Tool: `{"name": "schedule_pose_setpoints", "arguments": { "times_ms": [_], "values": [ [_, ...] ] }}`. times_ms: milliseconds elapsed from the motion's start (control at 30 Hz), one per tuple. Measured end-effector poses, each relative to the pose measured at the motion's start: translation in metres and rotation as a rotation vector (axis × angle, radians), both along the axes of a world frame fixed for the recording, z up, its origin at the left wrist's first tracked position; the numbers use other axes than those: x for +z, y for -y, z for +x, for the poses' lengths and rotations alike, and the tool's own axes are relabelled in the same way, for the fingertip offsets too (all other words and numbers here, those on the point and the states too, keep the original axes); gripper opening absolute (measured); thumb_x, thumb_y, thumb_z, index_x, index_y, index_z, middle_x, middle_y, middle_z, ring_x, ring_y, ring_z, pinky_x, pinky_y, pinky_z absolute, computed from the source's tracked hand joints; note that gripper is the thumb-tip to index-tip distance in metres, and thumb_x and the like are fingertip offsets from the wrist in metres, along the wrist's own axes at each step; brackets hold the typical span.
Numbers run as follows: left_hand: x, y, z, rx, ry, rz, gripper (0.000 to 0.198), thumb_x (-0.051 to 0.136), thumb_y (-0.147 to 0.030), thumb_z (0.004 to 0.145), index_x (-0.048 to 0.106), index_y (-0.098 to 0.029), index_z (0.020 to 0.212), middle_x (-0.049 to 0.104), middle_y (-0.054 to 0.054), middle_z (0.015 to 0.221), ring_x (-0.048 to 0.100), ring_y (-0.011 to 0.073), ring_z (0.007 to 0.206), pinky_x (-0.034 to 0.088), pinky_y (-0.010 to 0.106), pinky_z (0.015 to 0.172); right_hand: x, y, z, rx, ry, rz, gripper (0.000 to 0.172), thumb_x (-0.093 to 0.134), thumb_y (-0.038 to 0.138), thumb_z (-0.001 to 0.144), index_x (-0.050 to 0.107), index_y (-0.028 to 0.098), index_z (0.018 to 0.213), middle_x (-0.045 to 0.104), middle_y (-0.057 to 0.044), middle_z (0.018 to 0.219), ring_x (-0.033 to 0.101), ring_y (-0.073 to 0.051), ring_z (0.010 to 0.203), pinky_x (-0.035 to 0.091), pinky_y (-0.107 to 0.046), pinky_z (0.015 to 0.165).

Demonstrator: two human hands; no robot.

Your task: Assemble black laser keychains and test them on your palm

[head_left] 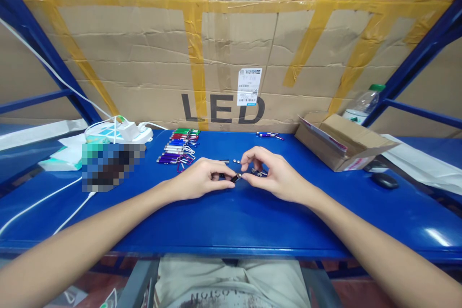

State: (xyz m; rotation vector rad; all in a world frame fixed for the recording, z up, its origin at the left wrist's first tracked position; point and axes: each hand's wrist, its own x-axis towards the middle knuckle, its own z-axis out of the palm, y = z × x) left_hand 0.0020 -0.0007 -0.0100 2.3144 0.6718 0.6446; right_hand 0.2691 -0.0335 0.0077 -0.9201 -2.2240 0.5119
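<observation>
My left hand [202, 180] rests on the blue table [231, 221], fingers curled round a small dark keychain flashlight [235, 178]. My right hand [271, 173] meets it from the right, thumb and forefinger pinched at the flashlight's tip. Small silver button cells [236, 160] lie just behind the hands, with a few small metal parts [258, 172] under my right fingers. A row of several coloured keychain flashlights [179, 149] with clips lies behind my left hand. Two more purple flashlights [269, 134] lie near the back wall.
An open cardboard box [339, 144] sits at the back right, a plastic bottle [364, 103] behind it and a black mouse [384, 180] beside it. A white power strip [119, 132] with cables stands at the back left. A cardboard wall marked LED closes off the back.
</observation>
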Motion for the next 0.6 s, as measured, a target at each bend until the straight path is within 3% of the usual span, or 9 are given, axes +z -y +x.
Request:
{"name": "schedule_pose_setpoints", "arguments": {
  "times_ms": [67,200,400,600],
  "values": [
    [0.0,0.0,0.0,0.02,0.006,-0.003,0.036,0.075,-0.046,0.099,0.082,-0.016,0.118,0.078,0.007,0.097,0.06,0.0136,0.07,0.049,0.024,0.066,0.0,-0.006,0.006,-0.054,0.021,0.043,0.013,0.066,0.023,0.099,0.062,0.025,0.112,0.073,-0.002,0.102,0.059,-0.018,0.079,0.048,-0.031,0.075],
    [-0.001,-0.001,0.001,0.033,0.003,0.014,0.032,0.074,-0.042,0.1,0.082,-0.017,0.119,0.079,0.007,0.096,0.062,0.0141,0.071,0.051,0.025,0.069,0.001,-0.017,0.021,-0.112,0.259,0.172,0.011,0.062,0.016,0.098,0.062,0.024,0.106,0.072,-0.005,0.102,0.064,-0.023,0.094,0.047,-0.035,0.084],
    [-0.001,-0.001,0.0,0.034,0.015,0.019,0.027,0.075,-0.036,0.1,0.081,-0.017,0.119,0.079,0.006,0.099,0.064,0.0139,0.073,0.051,0.025,0.071,0.006,-0.018,0.029,-0.119,0.524,0.029,0.012,0.063,0.012,0.091,0.061,0.023,0.088,0.072,-0.002,0.087,0.063,-0.021,0.079,0.04,-0.032,0.071],
    [0.0,-0.001,0.0,0.038,0.003,0.023,0.027,0.075,-0.036,0.1,0.081,-0.018,0.119,0.079,0.006,0.102,0.064,0.0142,0.076,0.051,0.025,0.073,0.006,-0.015,0.025,-0.012,0.489,-0.036,0.013,0.066,0.011,0.089,0.066,0.023,0.093,0.071,-0.002,0.089,0.063,-0.022,0.083,0.041,-0.03,0.071]
  ]
}}
